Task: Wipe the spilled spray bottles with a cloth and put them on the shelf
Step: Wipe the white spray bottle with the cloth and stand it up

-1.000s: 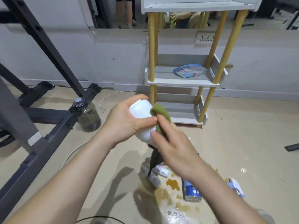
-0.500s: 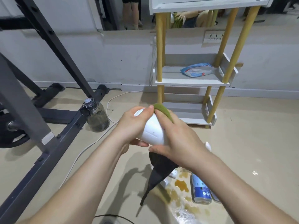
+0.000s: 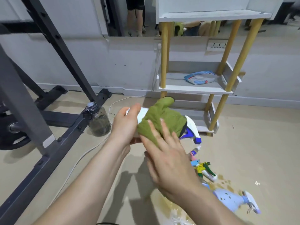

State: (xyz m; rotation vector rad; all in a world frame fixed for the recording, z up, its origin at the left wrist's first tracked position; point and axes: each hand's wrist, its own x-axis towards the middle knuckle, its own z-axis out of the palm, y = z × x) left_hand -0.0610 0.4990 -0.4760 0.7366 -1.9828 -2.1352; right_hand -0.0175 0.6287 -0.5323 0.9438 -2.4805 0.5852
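My left hand grips a white spray bottle lying sideways in the air, its blue and white trigger head pointing right. My right hand presses a green cloth over the bottle's body with straight fingers. The cloth hides most of the bottle. On the floor to the right lie a small colourful spray bottle and a pale blue spray bottle in a yellowish spill. The white shelf with yellow posts stands behind.
A blue and white packet lies on the shelf's middle tier. A clear jar with a black lid stands by a dark metal rack frame at left. A white cable runs across the floor. A mirror is above the wall.
The bottle has turned from upright to sideways, its trigger head now showing at right. The cloth has spread over the body and my right hand has flattened on it. The view shifted left.
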